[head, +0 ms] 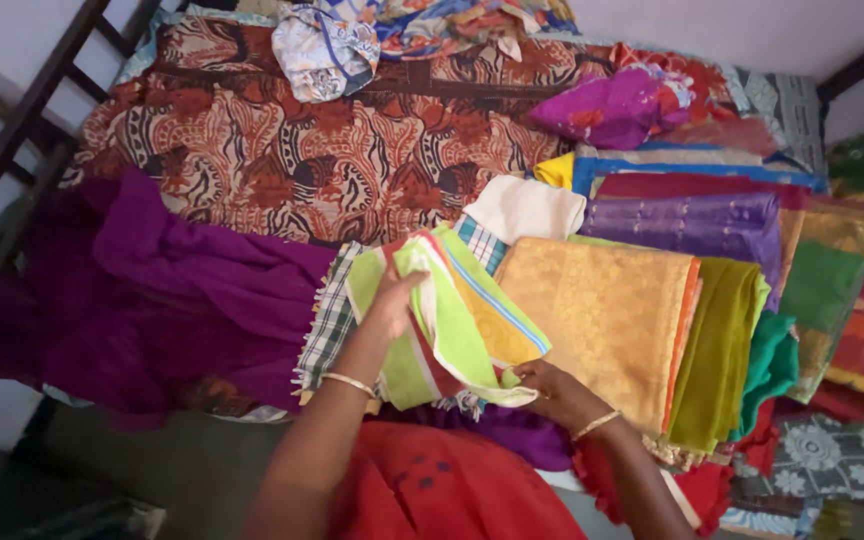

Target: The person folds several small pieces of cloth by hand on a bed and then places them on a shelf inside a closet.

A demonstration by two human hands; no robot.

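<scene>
Left hand point(389, 300): fingers pinch top of green striped cloth point(452, 320).
Right hand point(552, 390): closed on its lower corner.
Beside: folded gold sari point(602, 310).

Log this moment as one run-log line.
left hand: on green striped folded cloth | right hand: pinching its lower edge | beside: folded golden-orange fabric

A striped cloth point(452, 320) lies between loose fabric point(182, 280) leftward and folded stacks point(632, 310) rightward.

Head camera looks steeply down, close over a cloth-covered bed point(282, 150).
</scene>
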